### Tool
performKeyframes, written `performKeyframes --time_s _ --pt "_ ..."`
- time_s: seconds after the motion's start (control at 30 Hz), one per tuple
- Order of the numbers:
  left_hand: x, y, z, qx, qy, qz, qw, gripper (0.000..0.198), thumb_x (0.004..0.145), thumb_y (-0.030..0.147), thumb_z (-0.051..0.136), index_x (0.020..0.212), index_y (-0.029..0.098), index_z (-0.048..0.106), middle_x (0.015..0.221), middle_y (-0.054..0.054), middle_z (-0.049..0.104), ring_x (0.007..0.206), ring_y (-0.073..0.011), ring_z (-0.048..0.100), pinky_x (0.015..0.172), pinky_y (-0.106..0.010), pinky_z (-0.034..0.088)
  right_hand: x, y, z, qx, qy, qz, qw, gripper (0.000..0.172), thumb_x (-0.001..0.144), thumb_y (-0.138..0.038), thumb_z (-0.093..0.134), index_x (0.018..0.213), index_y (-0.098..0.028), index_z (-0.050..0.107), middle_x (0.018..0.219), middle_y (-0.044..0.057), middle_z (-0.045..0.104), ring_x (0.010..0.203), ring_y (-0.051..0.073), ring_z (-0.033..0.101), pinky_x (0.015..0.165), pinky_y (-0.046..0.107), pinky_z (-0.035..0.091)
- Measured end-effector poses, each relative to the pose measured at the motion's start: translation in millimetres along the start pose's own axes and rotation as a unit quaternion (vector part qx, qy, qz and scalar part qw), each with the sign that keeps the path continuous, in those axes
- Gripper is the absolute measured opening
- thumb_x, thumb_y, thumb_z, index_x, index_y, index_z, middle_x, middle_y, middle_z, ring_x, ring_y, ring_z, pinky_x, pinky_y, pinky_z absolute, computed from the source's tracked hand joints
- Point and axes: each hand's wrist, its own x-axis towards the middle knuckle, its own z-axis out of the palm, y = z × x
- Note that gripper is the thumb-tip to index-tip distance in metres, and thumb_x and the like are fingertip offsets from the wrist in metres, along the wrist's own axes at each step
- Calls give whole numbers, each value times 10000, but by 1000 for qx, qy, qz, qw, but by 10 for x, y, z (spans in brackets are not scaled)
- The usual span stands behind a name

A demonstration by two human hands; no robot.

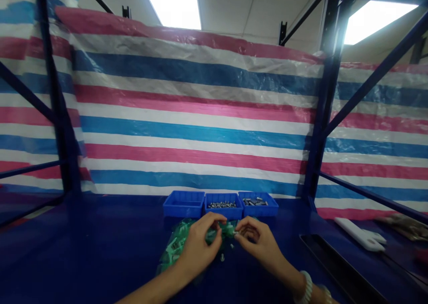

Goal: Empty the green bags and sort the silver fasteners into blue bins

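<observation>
Green plastic bags (178,246) with pale pieces inside lie on the dark blue table, partly under my left hand (203,241). The fingers of that hand curl at the edge of the green plastic; what they pinch, if anything, is too small to name. Across from it, my right hand (257,238) is closed, thumb against fingertips, at a small pale piece beside the green plastic. A small clear piece (222,257) rests on the table between and below the hands. Behind the hands stand three blue bins: one empty (183,210), one with small metal parts (223,212), one with longer metal pieces (262,210).
On the right lie a black flat tray-like object (341,266) and a white power strip (359,235) with a cable. Blue metal posts (323,117) rise at both sides, and a striped plastic sheet (197,134) hangs behind the table (83,250).
</observation>
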Motion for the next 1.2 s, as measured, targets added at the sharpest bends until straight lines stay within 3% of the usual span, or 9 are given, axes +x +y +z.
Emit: performKeyframes --time_s 0.13,0.2,0.4,0.57,0.73,0.83,0.9,1.03,1.2 --pt "-57 84 40 -40 -44 7 998 321 784 26 486 1024 216 585 889 -21 646 783 -154 629 727 -287 496 -53 -105 -4 -48 7 -75 996 50 808 -209 635 836 -174 656 785 34 665 662 147 596 628 255 472" --pt "-70 104 75 -62 -52 -21 996 331 741 7 513 996 205 582 846 -14 638 766 -155 631 721 -287 497 -76 -141 5 -60 4 -85 995 56 815 -221 642 836 -175 666 776 33 669 670 151 602 640 255 469" --pt "-45 128 132 -178 -35 -150 972 170 699 91 671 814 174 578 739 -2 640 680 -151 638 646 -256 521 -87 -86 111 22 9 -4 1000 232 879 -369 591 762 -169 599 698 4 584 637 135 560 589 233 431" --pt "-34 147 77 -145 -11 -134 980 13 778 161 646 769 169 645 734 -13 651 686 -149 644 653 -249 525 -77 -4 174 12 -20 12 1000 380 942 -432 468 683 -170 558 610 -18 505 572 124 489 551 238 382" --pt "395 -99 34 -13 30 -62 998 101 793 118 598 831 180 668 840 -29 696 776 -163 655 742 -288 534 -36 20 134 -137 0 -28 990 253 929 -302 488 743 -169 597 690 9 553 644 154 507 607 267 380" --pt "777 -362 67 16 12 -69 997 168 741 67 611 864 162 676 861 -50 708 786 -183 657 769 -332 537 -11 77 100 -214 -13 -43 976 136 867 -177 547 759 -170 630 717 20 580 698 176 539 672 292 408" --pt "906 -495 94 26 -14 -75 997 229 671 46 655 864 164 687 846 -48 715 765 -198 657 725 -341 544 -10 132 85 -237 -32 -47 970 105 820 -106 581 806 -177 658 782 33 608 784 194 565 754 318 429" --pt "732 -540 73 31 -42 -79 996 242 641 32 651 824 181 702 852 -44 720 799 -216 656 730 -358 537 -36 220 71 -263 -79 -50 960 250 769 -45 623 950 -204 692 933 55 602 929 213 558 845 334 436" --pt "320 -378 -58 5 -42 -100 994 212 700 58 602 841 189 693 876 -45 725 839 -210 671 738 -345 545 -58 214 87 -300 -84 -35 949 220 752 -78 677 912 -223 718 963 52 550 940 212 547 825 328 421"
